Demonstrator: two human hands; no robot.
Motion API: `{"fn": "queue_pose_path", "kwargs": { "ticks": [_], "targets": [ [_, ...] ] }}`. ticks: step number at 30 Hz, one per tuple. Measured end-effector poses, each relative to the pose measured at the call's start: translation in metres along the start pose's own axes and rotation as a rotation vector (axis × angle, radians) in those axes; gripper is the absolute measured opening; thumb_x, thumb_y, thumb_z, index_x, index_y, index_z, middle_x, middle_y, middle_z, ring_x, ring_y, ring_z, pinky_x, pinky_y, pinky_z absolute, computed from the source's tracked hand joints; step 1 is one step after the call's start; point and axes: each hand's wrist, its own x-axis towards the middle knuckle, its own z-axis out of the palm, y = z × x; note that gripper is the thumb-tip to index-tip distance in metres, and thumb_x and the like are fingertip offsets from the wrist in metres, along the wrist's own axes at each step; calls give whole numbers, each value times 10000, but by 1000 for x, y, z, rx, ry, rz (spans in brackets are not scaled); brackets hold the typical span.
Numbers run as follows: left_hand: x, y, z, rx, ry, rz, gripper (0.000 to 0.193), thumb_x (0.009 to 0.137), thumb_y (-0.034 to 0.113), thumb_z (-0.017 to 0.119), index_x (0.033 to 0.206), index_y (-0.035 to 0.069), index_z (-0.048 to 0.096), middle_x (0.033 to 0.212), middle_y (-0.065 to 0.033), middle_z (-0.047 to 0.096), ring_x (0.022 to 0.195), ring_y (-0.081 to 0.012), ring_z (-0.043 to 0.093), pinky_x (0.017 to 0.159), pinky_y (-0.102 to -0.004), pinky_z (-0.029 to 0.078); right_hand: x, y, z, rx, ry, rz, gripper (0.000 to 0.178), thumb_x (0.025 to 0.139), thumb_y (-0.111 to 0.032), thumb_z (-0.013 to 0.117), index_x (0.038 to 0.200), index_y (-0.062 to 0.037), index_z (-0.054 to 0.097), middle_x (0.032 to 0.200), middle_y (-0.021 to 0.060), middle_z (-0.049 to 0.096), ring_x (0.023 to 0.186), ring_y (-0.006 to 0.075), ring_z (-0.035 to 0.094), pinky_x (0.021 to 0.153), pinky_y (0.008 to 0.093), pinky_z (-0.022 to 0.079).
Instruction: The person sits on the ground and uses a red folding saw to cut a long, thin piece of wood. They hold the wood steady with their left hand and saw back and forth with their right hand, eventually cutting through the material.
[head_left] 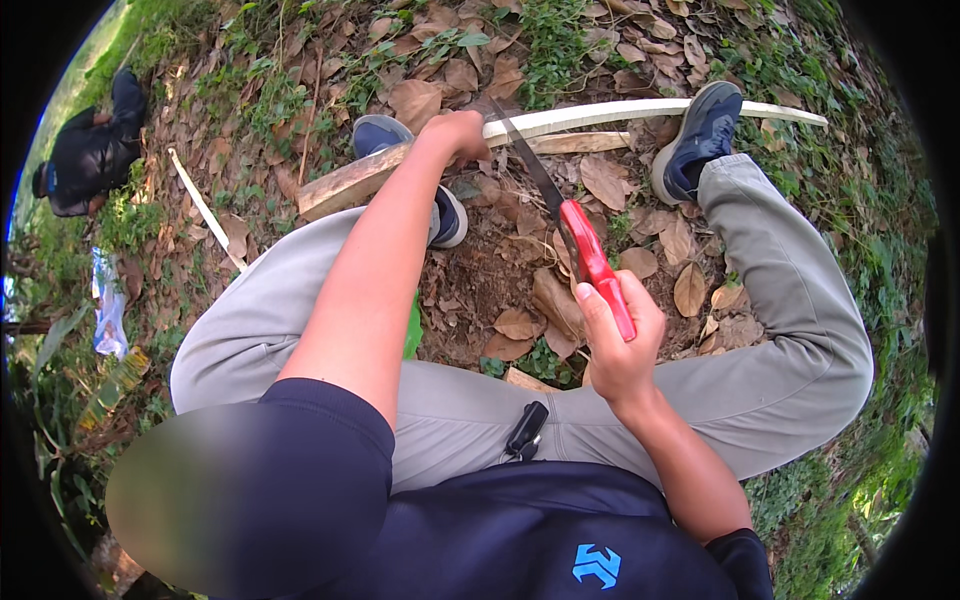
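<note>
Red covers the handle of the handsaw held in the right hand, whose fingers are wrapped around the grip with the thumb lying along it. From there the dark, narrow blade slants forward and to the left, crossing a pale wooden strip just beside the left hand. That hand is closed about the strip's left end, seen mostly from its back, so part of the fingers' hold is hidden. Whether the teeth have bitten into the wood cannot be told.

Long and slender, the strip runs off to the right, disappears at the right shoe and shows again beyond it. Nearer the body, a rough timber piece slants across the left shoe and passes behind the left forearm, its farther part lying close alongside the strip.

Grey trousers cover the person's legs, which are bent and set wide apart on earth strewn with dry brown leaves. Near the left knee lies another pale strip, with a whitish plastic bag farther left. A small black object rests at the waist.
</note>
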Motion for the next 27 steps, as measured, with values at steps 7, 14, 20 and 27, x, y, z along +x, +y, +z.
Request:
{"fn": "queue_pose_path", "kwargs": {
  "ticks": [7,14,20,27],
  "targets": [
    [2,-4,3,-14,32,1,376,806,328,760,1018,18,742,884,-97,767,852,-244,739,813,-380,566,-5,5,4,-18,10,-2,170,950,-134,681,862,-11,604,593,-18,503,546,45,417,499,262,342],
    [0,-5,4,-28,54,10,356,797,345,769,955,26,758,861,-84,763,823,-238,737,793,-375,572,-14,4,8,119,27,70,174,954,-113,664,837,-15,582,608,-20,526,562,39,431,505,257,348],
    [-4,-3,3,10,68,15,382,782,350,782,986,28,757,872,-80,767,835,-228,743,794,-370,574,-21,6,14,113,38,55,193,953,-101,647,800,-21,561,616,-22,504,569,49,416,508,266,339],
    [-8,-2,3,-7,94,3,352,765,304,783,990,34,760,876,-84,768,809,-212,747,774,-351,580,50,43,36,228,49,7,230,971,-127,622,777,-36,539,625,-22,503,522,54,418,480,251,339]
  ]
}}
